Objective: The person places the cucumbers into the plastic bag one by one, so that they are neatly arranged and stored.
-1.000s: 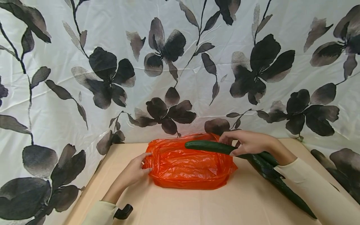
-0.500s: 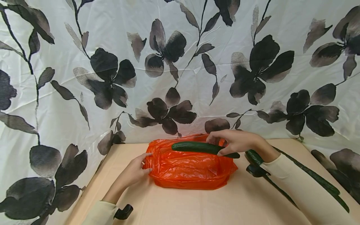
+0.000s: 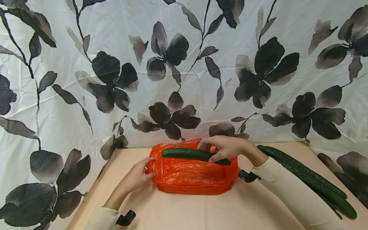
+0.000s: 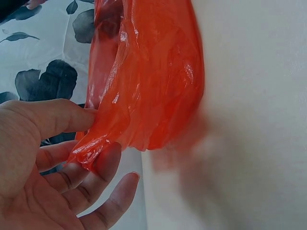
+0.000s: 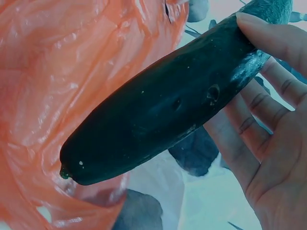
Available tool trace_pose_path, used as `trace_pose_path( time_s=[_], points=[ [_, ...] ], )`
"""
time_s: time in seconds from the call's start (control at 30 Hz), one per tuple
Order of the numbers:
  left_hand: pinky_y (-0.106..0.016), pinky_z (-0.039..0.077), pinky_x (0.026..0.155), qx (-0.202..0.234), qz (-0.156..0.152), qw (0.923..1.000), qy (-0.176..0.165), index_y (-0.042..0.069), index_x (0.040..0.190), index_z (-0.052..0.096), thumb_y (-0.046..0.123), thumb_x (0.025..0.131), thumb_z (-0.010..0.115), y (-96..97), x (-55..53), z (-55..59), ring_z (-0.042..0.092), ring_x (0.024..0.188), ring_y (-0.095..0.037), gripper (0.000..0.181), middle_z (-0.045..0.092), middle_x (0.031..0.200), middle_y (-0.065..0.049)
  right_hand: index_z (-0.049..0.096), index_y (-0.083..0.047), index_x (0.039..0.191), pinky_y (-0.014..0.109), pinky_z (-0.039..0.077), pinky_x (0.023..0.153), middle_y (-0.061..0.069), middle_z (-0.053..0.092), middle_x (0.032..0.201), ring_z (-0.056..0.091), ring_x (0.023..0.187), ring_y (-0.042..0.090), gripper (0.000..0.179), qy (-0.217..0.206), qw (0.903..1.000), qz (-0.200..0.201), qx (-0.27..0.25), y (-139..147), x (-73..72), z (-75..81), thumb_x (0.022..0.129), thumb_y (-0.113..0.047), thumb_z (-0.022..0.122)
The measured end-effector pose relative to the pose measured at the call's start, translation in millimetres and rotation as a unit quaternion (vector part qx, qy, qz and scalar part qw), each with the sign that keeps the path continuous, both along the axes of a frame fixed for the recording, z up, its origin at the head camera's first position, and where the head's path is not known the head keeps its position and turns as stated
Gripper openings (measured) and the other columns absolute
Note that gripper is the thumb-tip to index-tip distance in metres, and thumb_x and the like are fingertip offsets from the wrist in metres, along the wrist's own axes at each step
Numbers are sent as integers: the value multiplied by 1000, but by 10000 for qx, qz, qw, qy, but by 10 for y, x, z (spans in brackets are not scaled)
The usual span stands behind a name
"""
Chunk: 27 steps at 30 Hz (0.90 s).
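Two bare hands: both meet at one orange-red bag (image 3: 189,177), the left at its left end, the right above its upper right part.
Left arm: the sleeve (image 3: 102,219) enters from the lower left, and the forearm slants up and right to the bag.
Left hand (image 3: 139,174): turned with the thumb side inward in the left wrist view, it pinches a gathered corner of the bag; the thumb presses one side, curled fingers lie against the other, and the little finger stands off the plastic.
Right arm: the other sleeve (image 3: 290,190) comes from the lower right, with the forearm reaching up and left across the table.
Right hand (image 3: 227,147): back upward, it grips a dark green cucumber (image 3: 184,154) near its right end, thumb on the near side, fingers bent over the far side.
Held cucumber: lies nearly level across the upper part of the bag as the head view sees it, its left end slightly higher; whether it touches the plastic, I cannot tell.
Other cucumbers (image 3: 302,174): long, dark and side by side on the right of the table (image 3: 201,212), partly hidden by the right sleeve.
Wrists: a black device (image 3: 126,218) shows at the left, another (image 3: 248,176) at the right.
Backdrop: pale cloth (image 3: 207,95) with dark flowers.
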<state>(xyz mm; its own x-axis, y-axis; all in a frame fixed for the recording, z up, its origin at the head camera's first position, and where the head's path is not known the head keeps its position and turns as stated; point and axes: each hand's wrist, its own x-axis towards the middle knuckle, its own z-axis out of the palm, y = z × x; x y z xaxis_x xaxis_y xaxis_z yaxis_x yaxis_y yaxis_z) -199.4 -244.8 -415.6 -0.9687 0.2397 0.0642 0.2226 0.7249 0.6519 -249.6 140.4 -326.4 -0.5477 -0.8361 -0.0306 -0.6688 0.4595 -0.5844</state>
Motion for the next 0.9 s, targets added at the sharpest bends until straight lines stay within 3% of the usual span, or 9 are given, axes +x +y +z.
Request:
trace_pose_path(
  time_s=[0.4, 0.9],
  points=[
    [-29, 52, 73, 138, 52, 9999, 24, 1, 139, 56, -4, 83, 75, 54, -43, -29, 61, 80, -18, 59, 62, 98, -6, 56, -27, 127, 38, 53, 94, -11, 62, 116, 59, 108, 12, 46, -425, 9990, 151, -4, -106, -103, -238, 88, -18, 77],
    [-26, 52, 71, 138, 107, 9998, 48, -2, 138, 56, -5, 83, 74, 136, -99, -36, 59, 79, -17, 58, 60, 94, -5, 55, -27, 122, 43, 51, 98, -12, 60, 114, 57, 107, 9, 43, -289, 9990, 193, 297, -49, -257, -548, 87, -19, 79]
  ],
)
